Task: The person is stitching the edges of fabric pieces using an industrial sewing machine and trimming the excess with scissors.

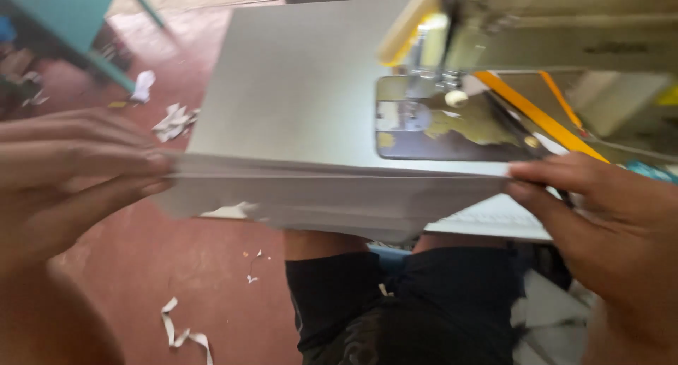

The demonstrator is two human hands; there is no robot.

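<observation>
Far left, white fabric scraps [173,121] lay scattered on the red floor [198,273]. The left hand [70,174] was pinched shut on the left end of a white cloth strip [332,195], stretched flat along the near edge of the grey table [296,82]. Beyond it stood the sewing machine [494,33]. At right, the right hand [586,209] pinched the other end.

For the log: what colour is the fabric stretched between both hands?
Pale grey-white fabric, plain; head view.
</observation>
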